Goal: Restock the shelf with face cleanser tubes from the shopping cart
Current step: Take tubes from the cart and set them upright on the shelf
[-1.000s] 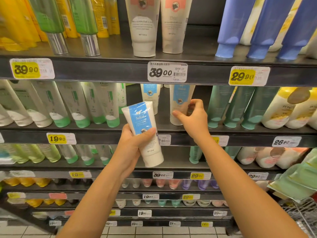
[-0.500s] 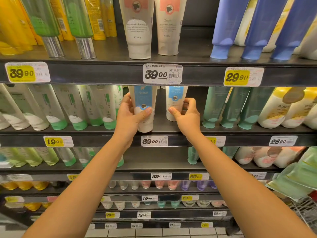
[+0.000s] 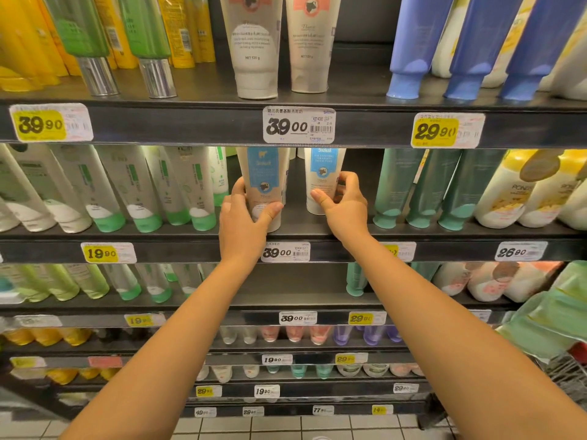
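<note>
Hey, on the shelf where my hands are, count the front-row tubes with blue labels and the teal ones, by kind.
Cream plastic tubes with blue labels: 2
Teal plastic tubes with teal caps: 3
Total: 5

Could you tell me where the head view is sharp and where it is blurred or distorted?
Head view: sharp in the middle, where the top 39.00 price tag reads clearly; soft on the lower shelves and the green packet; blue tubes lean from wide-angle distortion.
</note>
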A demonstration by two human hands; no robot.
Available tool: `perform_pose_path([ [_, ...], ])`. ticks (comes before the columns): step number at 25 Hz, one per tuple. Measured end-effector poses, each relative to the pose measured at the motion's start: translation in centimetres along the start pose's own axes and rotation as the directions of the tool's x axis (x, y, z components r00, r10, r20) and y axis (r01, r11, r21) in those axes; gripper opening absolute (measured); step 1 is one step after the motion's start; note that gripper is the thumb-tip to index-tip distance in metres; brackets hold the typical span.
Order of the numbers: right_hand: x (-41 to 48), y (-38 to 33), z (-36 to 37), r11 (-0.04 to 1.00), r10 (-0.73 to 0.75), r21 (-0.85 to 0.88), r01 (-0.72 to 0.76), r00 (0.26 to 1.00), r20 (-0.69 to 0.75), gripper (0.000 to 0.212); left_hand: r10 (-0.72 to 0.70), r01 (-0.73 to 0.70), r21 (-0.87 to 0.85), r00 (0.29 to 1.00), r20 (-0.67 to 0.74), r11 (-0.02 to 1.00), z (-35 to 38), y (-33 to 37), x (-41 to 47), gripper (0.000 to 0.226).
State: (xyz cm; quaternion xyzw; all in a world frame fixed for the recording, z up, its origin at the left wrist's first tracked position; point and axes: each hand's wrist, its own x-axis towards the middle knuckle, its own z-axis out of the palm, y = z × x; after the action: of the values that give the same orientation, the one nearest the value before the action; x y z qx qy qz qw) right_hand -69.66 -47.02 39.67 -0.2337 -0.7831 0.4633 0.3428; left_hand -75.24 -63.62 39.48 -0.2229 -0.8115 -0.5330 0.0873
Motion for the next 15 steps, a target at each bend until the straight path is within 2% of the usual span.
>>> perform_pose_path([
  [5,0.3,-0.3,0.4,0.999,0.037,-0.04,-0.037,0.999,-0.014,0.051,-0.05,0.049,-0.082,0.999,-0.012,0.995,0.2,0.1,0.0,0.049],
  [13,0.5,-0.5,0.4,0.992,0.113,-0.053,-0.112,0.994,0.012,0.053,-0.09,0.084,-0.155,0.996,-0.026,0.984,0.6,0.3,-0.3,0.052],
  [15,-0.5,-0.9,0.0,0.995,0.081,-0.062,-0.082,0.997,-0.01,0.051,-0.083,0.071,-0.148,0.994,-0.074,0.986,0.2,0.6,-1.1,0.055],
])
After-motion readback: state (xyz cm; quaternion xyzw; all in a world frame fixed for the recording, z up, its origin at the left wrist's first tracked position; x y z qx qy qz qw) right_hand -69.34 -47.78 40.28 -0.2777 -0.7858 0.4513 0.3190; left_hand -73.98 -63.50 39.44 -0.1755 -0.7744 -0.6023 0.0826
